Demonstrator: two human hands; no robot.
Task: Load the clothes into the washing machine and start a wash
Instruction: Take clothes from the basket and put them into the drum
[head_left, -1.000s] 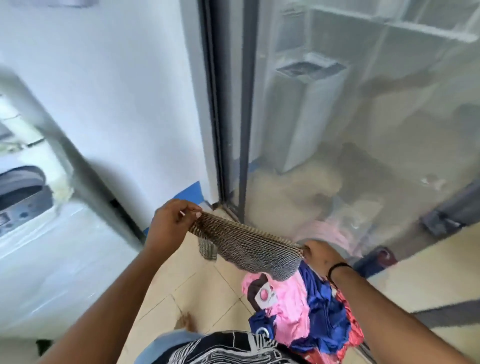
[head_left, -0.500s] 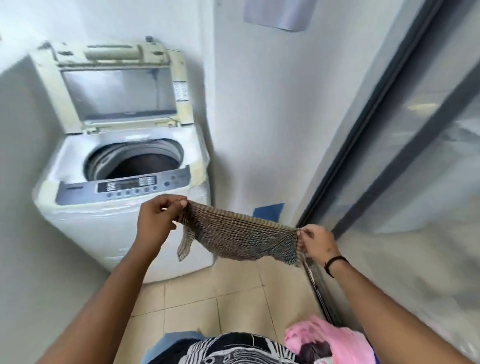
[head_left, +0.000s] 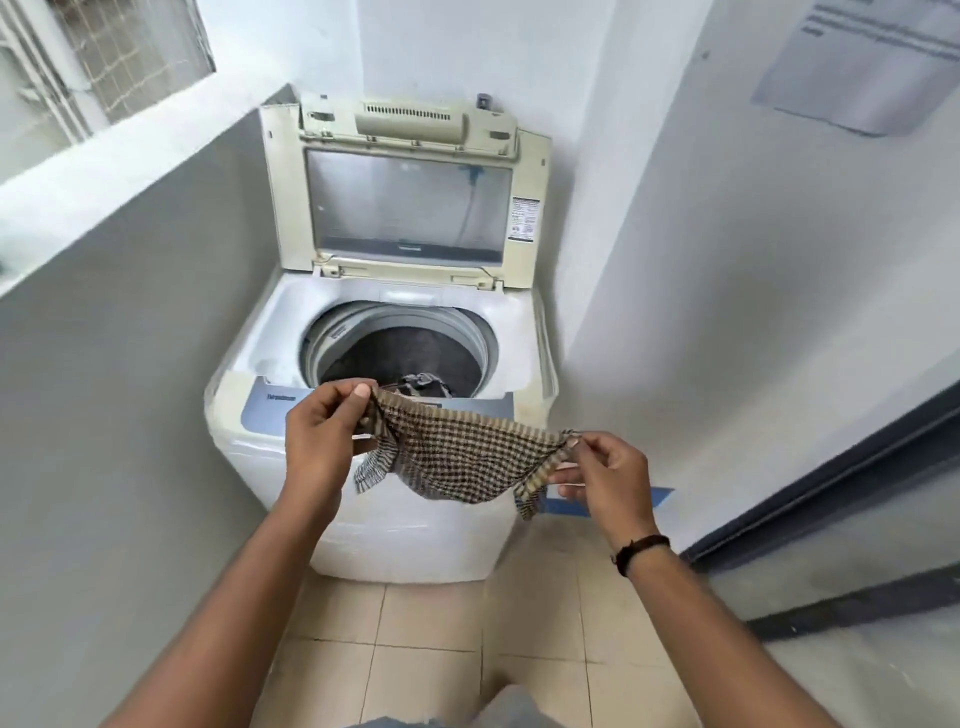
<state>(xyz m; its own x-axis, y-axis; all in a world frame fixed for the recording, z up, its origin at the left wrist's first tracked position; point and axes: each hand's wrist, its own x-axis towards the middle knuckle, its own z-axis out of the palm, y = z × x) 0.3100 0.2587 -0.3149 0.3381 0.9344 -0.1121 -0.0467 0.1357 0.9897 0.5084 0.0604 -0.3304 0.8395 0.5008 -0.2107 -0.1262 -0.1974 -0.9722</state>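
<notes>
A white top-loading washing machine (head_left: 270, 457) stands in the corner ahead with its lid (head_left: 410, 208) raised upright. Its drum (head_left: 400, 353) is open and a dark garment (head_left: 423, 385) lies inside. A small brown-and-cream checked cloth (head_left: 457, 452) is stretched between my hands in front of the machine's control panel. My left hand (head_left: 324, 431) pinches its left corner and my right hand (head_left: 605, 470) pinches its right corner. The cloth hides most of the panel.
A grey low wall (head_left: 119, 364) runs along the left with a window above it. A white wall is on the right, with a glass sliding door frame (head_left: 831, 478) beyond. Beige tiles (head_left: 426, 639) cover the floor. A blue item (head_left: 644, 499) lies beside the machine.
The view has swung left from the glass door and the clothes pile to face the machine. Both hands carried the checked cloth up toward the drum opening.
</notes>
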